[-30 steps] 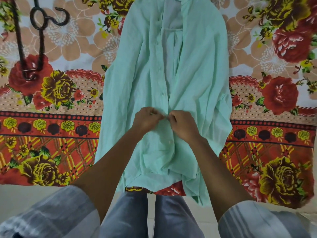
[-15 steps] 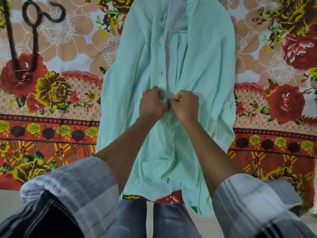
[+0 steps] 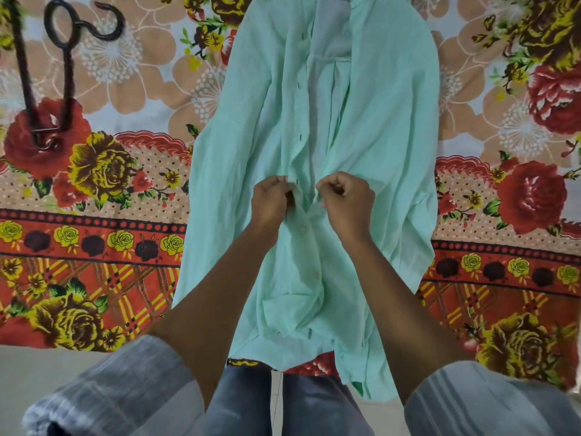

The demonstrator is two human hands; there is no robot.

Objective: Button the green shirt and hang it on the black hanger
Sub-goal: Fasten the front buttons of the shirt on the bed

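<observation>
The green shirt (image 3: 371, 130) lies flat on the bed, collar away from me, its front open above my hands and closed below them, where a white button (image 3: 303, 229) shows. My left hand (image 3: 272, 199) pinches the left front edge of the shirt at mid-height. My right hand (image 3: 347, 199) pinches the right front edge, a small gap apart from the left hand. The black hanger (image 3: 63, 58) lies at the far left on the bedsheet, hook pointing right, partly cut off by the frame edge.
A floral bedsheet (image 3: 94, 215) in red, yellow and peach covers the bed. Its near edge (image 3: 63, 344) runs along the bottom left, with pale floor below. My legs in grey trousers (image 3: 283, 404) stand against the bed under the shirt's hem.
Both hands moved up the shirt front from the lower button to mid-height. They were pressed together half a second ago and now sit slightly apart, each holding one edge.
</observation>
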